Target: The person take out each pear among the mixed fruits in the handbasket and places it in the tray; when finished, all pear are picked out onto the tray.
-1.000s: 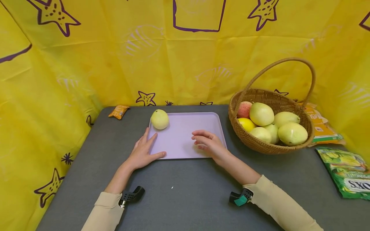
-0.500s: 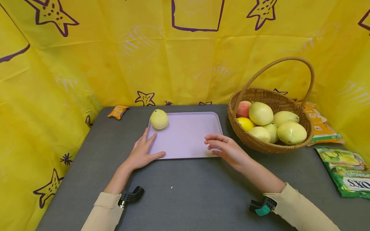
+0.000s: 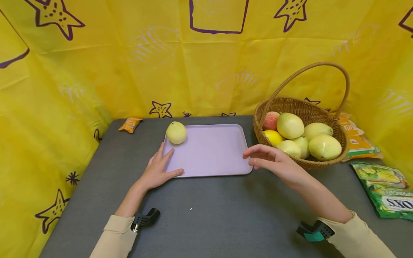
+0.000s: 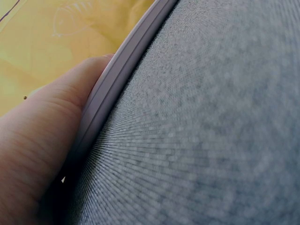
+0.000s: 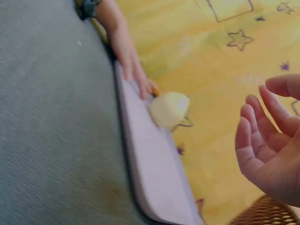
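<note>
A lilac tray (image 3: pixel 209 152) lies on the grey table with one pale yellow-green pear (image 3: pixel 176 133) standing at its far left corner. My left hand (image 3: pixel 158 168) rests with spread fingers on the tray's near left corner. In the left wrist view its thumb (image 4: pixel 84 79) lies along the tray's edge (image 4: pixel 117 70). My right hand (image 3: pixel 279 163) hovers above the tray's right edge, close to the wicker basket (image 3: pixel 295 165). Its fingers (image 5: pixel 255 126) are loosely bent, and nothing is between them. Several pears (image 3: pixel 324 147), a pink-red fruit (image 3: pixel 270 120) and a yellow fruit (image 3: pixel 274 137) fill the basket.
Beyond the tray to the left lies a small orange packet (image 3: pixel 130 125). An orange bag (image 3: pixel 359 143) sits behind the basket, and a green bag (image 3: pixel 384 190) lies at the right. A yellow patterned cloth (image 3: pixel 200 71) hangs around the table's back and sides.
My right hand has moved rightward from over the tray toward the basket, holding nothing throughout. The left hand stays at the tray's corner, and the pear has not moved on the tray.
</note>
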`<control>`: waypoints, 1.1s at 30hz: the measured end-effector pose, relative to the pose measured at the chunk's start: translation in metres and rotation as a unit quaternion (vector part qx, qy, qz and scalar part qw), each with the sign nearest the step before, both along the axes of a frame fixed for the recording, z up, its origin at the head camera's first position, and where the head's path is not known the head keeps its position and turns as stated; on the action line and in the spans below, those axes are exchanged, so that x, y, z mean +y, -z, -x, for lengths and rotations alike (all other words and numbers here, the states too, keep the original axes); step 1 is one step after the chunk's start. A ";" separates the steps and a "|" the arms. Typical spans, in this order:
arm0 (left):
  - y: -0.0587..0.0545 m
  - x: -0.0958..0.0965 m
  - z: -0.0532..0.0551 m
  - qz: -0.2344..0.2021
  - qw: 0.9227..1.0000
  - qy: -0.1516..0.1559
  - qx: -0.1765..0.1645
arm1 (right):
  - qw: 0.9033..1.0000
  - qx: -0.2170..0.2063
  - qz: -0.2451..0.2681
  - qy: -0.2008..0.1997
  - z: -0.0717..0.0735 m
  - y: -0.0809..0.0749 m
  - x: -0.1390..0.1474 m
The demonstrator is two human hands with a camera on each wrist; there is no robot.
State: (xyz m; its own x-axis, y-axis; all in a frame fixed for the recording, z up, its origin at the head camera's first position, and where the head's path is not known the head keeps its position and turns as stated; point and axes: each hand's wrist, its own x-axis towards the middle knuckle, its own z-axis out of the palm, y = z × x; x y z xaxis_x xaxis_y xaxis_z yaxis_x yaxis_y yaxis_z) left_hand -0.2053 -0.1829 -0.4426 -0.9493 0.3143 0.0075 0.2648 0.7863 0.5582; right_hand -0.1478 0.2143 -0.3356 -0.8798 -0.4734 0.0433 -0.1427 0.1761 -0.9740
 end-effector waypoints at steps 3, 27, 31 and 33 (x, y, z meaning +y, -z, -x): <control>-0.001 0.001 0.000 0.001 1.000 -0.001 -0.002 | 0.999 0.031 -0.013 0.000 0.000 -0.009 0.010; 0.003 -0.001 0.000 -0.001 1.000 -0.005 -0.001 | 0.961 0.071 -0.249 0.102 0.054 -0.083 0.077; 0.003 -0.001 0.001 0.000 1.000 -0.006 -0.002 | 0.955 0.060 -0.269 0.106 0.069 -0.087 0.082; 0.003 0.000 0.001 -0.001 1.000 -0.005 -0.002 | 0.952 0.055 -0.283 0.107 0.076 -0.089 0.084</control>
